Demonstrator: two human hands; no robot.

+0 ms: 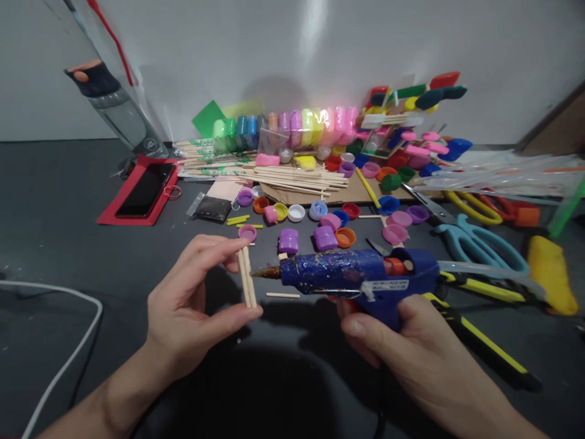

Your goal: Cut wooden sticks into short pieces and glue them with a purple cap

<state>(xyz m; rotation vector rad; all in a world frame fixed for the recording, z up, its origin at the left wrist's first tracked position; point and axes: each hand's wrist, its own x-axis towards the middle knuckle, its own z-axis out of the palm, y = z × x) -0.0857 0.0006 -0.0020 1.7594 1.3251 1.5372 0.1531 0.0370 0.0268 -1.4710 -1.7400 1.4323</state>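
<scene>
Between thumb and forefinger, my left hand [192, 299] pinches a few short wooden sticks [247, 277] that stand side by side, nearly upright. My right hand [393, 335] is wrapped round the handle of a blue glue gun [338, 271], whose worn body has a white label. The gun's nozzle points left, and its tip is at the sticks; whether it touches them I cannot tell. A clear glue stick [489, 269] pokes out of the gun's back. Below the barrel, a single short stick [283, 296] lies on the dark table.
Coloured bottle caps [296, 213] and purple clay pieces [289, 241] lie beyond the hands. Wooden skewers [306, 178] rest on cardboard behind. Blue-handled scissors [484, 244] and yellow-black cutters [489, 350] are at right. A phone [145, 190] and water bottle [119, 113] are at left, near a white cable [68, 372].
</scene>
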